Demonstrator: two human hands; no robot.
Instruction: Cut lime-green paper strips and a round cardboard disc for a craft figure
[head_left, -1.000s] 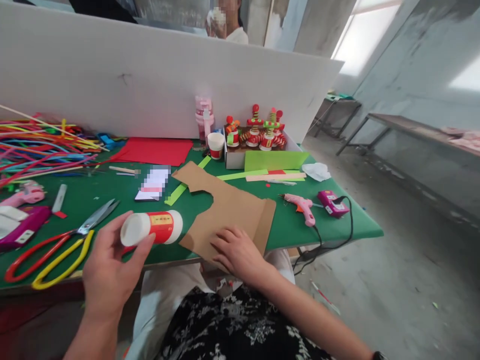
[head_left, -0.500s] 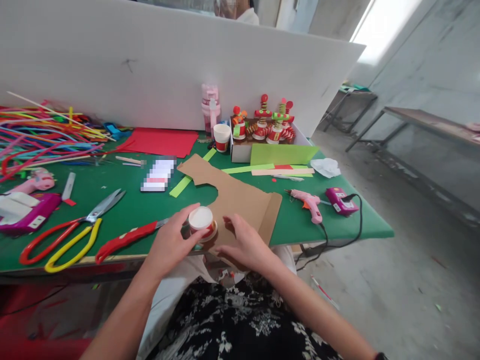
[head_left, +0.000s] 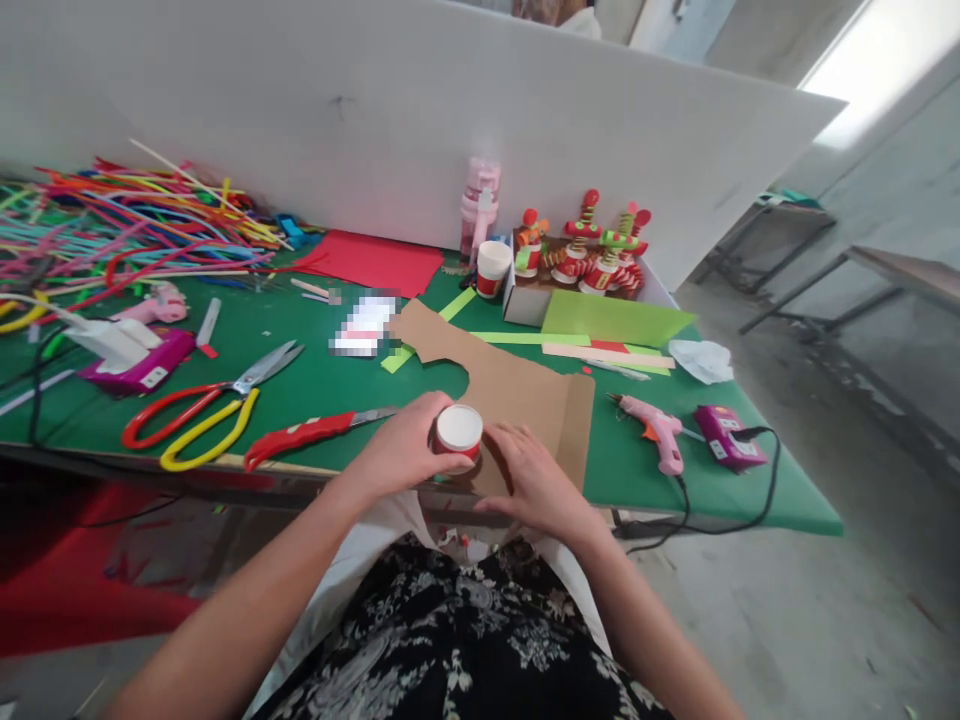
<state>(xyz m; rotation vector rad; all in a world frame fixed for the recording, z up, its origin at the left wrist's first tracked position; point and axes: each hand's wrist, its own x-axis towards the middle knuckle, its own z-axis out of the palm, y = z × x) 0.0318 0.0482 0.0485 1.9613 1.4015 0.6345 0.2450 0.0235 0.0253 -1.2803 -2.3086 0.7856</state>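
A small red-and-white paper cup point(head_left: 459, 428) stands upside down near the table's front edge, its white base facing up. The fingers and thumb of my left hand point(head_left: 405, 448) wrap round its left and front sides. Just to the right of the cup, my right hand point(head_left: 529, 470) is open, thumb and fingers apart, fingertips close to the cup's side; whether they touch it I cannot tell. Under both hands lies a brown cardboard sheet point(head_left: 517, 385) with a curved cut-out on its left. To the left of the cup rests a red-handled knife point(head_left: 307, 437), its blade toward my left hand.
Scissors point(head_left: 225, 400) and a purple power block point(head_left: 142, 365) lie left. A pink glue gun point(head_left: 652, 430) and a corded purple block point(head_left: 727, 437) are right. Behind stand another paper cup point(head_left: 493, 270), a pink bottle point(head_left: 480, 210) and a box of decorated cup figures point(head_left: 521, 300).
My view has swung left, so everything sits farther right in the picture. The right hand has come closer to the cup. My left hand still holds the cup.
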